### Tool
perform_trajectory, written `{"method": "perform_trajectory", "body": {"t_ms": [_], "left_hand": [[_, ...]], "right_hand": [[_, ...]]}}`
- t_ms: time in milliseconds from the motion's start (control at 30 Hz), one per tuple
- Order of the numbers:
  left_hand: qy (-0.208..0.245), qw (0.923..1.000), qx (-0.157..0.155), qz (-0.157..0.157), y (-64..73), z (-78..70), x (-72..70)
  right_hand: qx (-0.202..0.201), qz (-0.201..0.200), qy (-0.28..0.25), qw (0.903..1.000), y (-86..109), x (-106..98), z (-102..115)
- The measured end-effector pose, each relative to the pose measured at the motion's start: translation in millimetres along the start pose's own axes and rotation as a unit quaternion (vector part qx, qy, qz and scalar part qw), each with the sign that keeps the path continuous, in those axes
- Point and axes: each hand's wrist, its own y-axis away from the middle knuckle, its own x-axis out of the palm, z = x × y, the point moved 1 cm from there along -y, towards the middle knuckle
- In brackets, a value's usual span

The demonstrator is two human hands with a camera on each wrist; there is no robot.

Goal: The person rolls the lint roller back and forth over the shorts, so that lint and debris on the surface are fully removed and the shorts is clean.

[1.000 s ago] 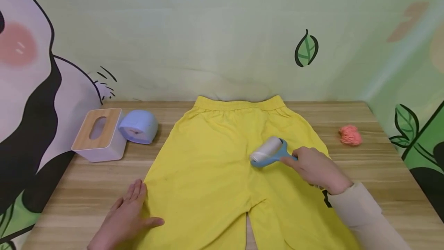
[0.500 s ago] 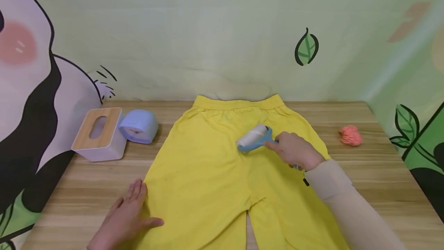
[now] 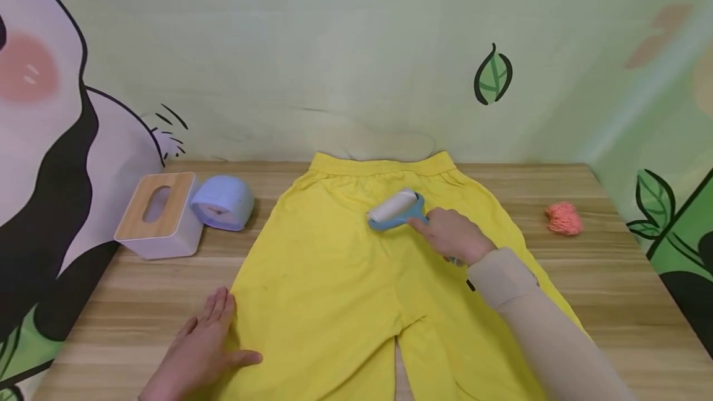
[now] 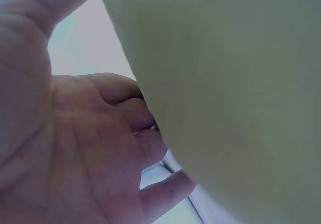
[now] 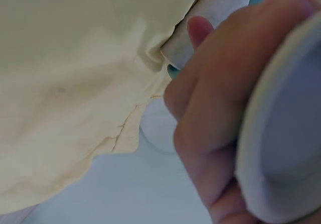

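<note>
Yellow elastic-waist trousers [image 3: 334,265] lie spread on the wooden table, waistband toward the wall. My right hand [image 3: 453,234] grips the blue handle of a lint roller [image 3: 392,206], its white roll against the cloth below the waistband. In the right wrist view, curled fingers [image 5: 215,93] wrap the handle and the roll [image 5: 210,23] meets the fabric. At the near left edge of the trousers, my left hand [image 3: 203,342] rests with fingers straight and thumb on the cloth. The left wrist view shows its palm [image 4: 85,143] beside the fabric [image 4: 225,93].
A white tissue box [image 3: 158,215] with a wooden lid stands at the left on the table [image 3: 613,302], beside a blue clock [image 3: 223,203]. On the right lies a small coral bundle of yarn [image 3: 564,218]. A printed cloth wall [image 3: 356,60] rises behind the table.
My right hand has moved the lint roller up and left across the trousers, from near the middle toward the waistband. My left hand has stayed in place.
</note>
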Motion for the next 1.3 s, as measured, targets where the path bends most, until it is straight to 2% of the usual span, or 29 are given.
{"method": "perform_trajectory", "body": {"t_ms": [233,433,733,967,1067,1200,1267,1300], "left_hand": [[-0.005,1.0,-0.005,0.005,-0.9,0.3,0.7],[-0.011,0.9998,-0.012,0.011,-0.9,0.7,0.8],[-0.013,0.9998,0.008,-0.016,5.4,2.7,1.0],[-0.023,0.9992,0.019,-0.027,6.1,2.9,0.2],[-0.016,0.9995,0.012,-0.022,4.9,2.3,0.3],[-0.021,0.9993,0.017,-0.027,3.5,0.9,1.5],[-0.026,0.9991,0.018,-0.03,3.1,0.3,1.3],[-0.028,0.999,0.017,-0.029,2.9,0.3,1.3]], "right_hand": [[0.002,0.0,0.002,1.0,-16.8,1.1,9.1],[0.016,-0.005,-0.007,0.9998,-23.3,7.3,9.7],[0.003,-0.01,0.0,0.9999,-29.8,11.5,11.7],[0.018,-0.001,-0.001,0.9998,-31.6,8.7,12.7],[0.009,0.0,-0.042,0.9991,-27.4,2.9,8.2],[-0.011,0.005,-0.116,0.9931,-10.5,-16.9,6.3],[-0.031,-0.006,-0.118,0.9925,0.6,-25.1,9.9],[-0.044,-0.018,-0.101,0.9938,7.1,-27.0,12.6]]}}
